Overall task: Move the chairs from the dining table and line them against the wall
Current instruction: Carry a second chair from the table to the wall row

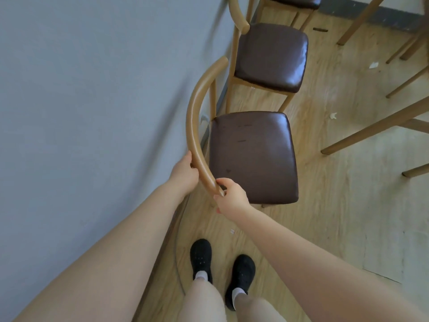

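Both hands hold the nearest chair point(253, 156) by its curved wooden backrest point(197, 122). The left hand point(184, 174) is wrapped around the rail from the wall side, fingers curled behind it and out of sight, its grip pressed onto the wood. The right hand point(231, 195) closes on the lower end of the same rail, thumb on top and fingers tucked beneath, its grip likewise clamped on the backrest. The chair's dark brown padded seat sits at the centre of the view, its back turned to the grey wall point(92, 101) at 9 o'clock, with the rail close to the wall; whether it touches cannot be told. A second chair point(271, 56) of the same make stands just beyond it at 12 o'clock, also backed to the wall, and part of a third chair point(294, 1) shows at the top edge in the same line. At 2 to 3 o'clock, wooden legs point(371, 129) of further furniture stand on the floor, well apart from the held chair; what they carry is out of frame. The light wood-pattern floor point(325, 205) bears small scraps of pale litter point(333, 115) near those legs. At 6 o'clock the person's black shoes point(200, 256) stand side by side, pointing toward the held chair.
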